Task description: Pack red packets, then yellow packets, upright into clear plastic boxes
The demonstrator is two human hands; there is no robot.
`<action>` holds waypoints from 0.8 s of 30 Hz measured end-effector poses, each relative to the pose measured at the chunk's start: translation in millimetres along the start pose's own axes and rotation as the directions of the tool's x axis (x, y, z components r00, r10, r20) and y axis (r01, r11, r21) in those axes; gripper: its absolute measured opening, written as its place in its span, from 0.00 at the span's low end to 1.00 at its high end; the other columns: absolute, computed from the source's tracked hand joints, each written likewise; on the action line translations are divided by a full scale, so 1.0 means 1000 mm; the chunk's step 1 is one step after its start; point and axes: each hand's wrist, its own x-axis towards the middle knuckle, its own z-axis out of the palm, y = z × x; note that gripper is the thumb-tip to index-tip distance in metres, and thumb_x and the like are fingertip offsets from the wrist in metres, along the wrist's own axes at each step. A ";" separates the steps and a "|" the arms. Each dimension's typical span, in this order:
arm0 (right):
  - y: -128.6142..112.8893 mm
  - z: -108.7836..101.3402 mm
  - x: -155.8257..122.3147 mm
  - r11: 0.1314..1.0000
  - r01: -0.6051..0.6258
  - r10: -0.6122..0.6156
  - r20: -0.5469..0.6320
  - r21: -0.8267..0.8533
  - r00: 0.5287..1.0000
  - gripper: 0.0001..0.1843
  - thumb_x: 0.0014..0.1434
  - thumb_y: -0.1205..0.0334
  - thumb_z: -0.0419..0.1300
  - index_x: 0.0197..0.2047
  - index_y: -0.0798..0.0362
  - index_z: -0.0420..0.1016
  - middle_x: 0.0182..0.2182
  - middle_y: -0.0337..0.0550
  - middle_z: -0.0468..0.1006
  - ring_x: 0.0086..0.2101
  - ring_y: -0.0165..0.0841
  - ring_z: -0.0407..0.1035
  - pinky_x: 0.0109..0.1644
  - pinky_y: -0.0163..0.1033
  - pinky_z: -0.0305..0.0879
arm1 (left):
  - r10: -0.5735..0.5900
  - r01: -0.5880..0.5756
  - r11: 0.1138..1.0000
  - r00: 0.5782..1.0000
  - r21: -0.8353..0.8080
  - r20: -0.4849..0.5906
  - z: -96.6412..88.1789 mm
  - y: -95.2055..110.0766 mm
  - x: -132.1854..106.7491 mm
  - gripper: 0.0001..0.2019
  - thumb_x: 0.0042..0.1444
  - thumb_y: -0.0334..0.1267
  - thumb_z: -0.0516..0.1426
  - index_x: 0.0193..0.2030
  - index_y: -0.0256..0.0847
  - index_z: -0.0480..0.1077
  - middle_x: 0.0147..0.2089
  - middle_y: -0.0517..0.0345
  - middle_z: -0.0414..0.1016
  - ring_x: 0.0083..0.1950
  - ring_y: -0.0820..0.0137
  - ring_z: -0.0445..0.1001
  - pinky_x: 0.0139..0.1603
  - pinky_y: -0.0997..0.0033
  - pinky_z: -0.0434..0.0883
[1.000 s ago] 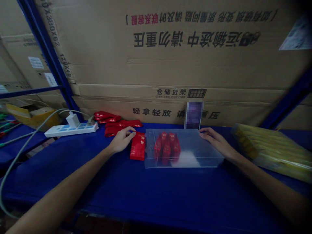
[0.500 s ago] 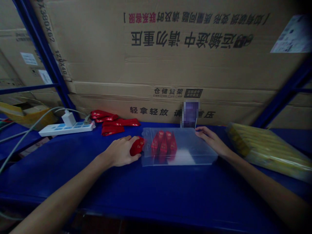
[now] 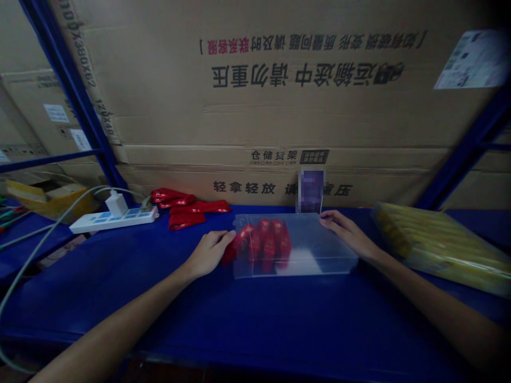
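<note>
The left hand (image 3: 208, 254) has thumb and fingers closed on a red packet (image 3: 228, 255) at the left end of the clear box (image 3: 313, 234) — the packet's far part shows through the plastic. The right hand (image 3: 348, 233) pinches the box at its far right corner. More packets (image 3: 269, 242) stand bunched in the box's left half (the right half shows only a pale glare). The box lies on the blue table (image 3: 247, 324). Behind the left hand lies a loose red pile (image 3: 187, 207), near a white power strip (image 3: 115, 219). A yellow bundle (image 3: 439, 244) sits right of the right hand — apart from the box.
</note>
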 end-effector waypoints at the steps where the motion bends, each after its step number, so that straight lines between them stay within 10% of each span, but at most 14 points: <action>1: 0.000 0.000 0.000 1.000 0.000 0.000 0.004 0.001 1.000 0.17 0.55 0.43 0.58 0.43 0.44 0.70 0.31 0.38 0.72 0.31 0.37 0.70 0.34 0.42 0.68 | -0.038 0.036 0.997 0.999 -0.065 -0.028 0.003 -0.001 0.001 0.25 0.64 0.54 0.44 0.29 0.38 0.70 0.28 0.58 0.72 0.31 0.67 0.69 0.33 0.69 0.62; 7: 0.003 -0.001 0.002 1.000 0.002 -0.001 0.017 -0.013 1.000 0.17 0.55 0.44 0.58 0.44 0.43 0.71 0.31 0.38 0.72 0.32 0.37 0.70 0.35 0.42 0.68 | -0.153 0.152 0.868 0.988 -0.473 0.037 0.005 0.002 0.002 0.25 0.63 0.52 0.43 0.33 0.35 0.72 0.33 0.50 0.77 0.35 0.65 0.74 0.41 0.65 0.67; 18: 0.007 -0.002 0.003 0.999 0.026 -0.025 0.007 -0.033 1.000 0.17 0.57 0.44 0.58 0.45 0.45 0.70 0.31 0.38 0.71 0.32 0.35 0.69 0.34 0.40 0.67 | -0.234 0.322 0.249 0.935 -0.913 0.266 -0.002 0.018 -0.003 0.09 0.61 0.42 0.48 0.44 0.40 0.61 0.45 0.46 0.75 0.47 0.62 0.76 0.52 0.57 0.70; 21: 0.009 -0.002 0.004 1.000 0.011 -0.011 0.016 -0.013 1.000 0.17 0.57 0.45 0.58 0.45 0.45 0.70 0.32 0.38 0.72 0.31 0.35 0.69 0.33 0.40 0.67 | -0.227 0.337 0.207 0.930 -0.919 0.290 0.000 0.021 -0.003 0.07 0.61 0.40 0.49 0.42 0.40 0.61 0.43 0.47 0.74 0.48 0.60 0.75 0.51 0.55 0.70; 24: 0.009 -0.001 0.004 1.000 0.012 -0.012 0.020 0.003 1.000 0.17 0.57 0.45 0.58 0.45 0.45 0.70 0.32 0.39 0.72 0.32 0.36 0.69 0.34 0.40 0.67 | -0.268 0.269 0.346 0.946 -0.899 0.181 -0.003 0.023 -0.007 0.07 0.59 0.40 0.50 0.39 0.40 0.63 0.37 0.53 0.72 0.42 0.61 0.76 0.47 0.57 0.72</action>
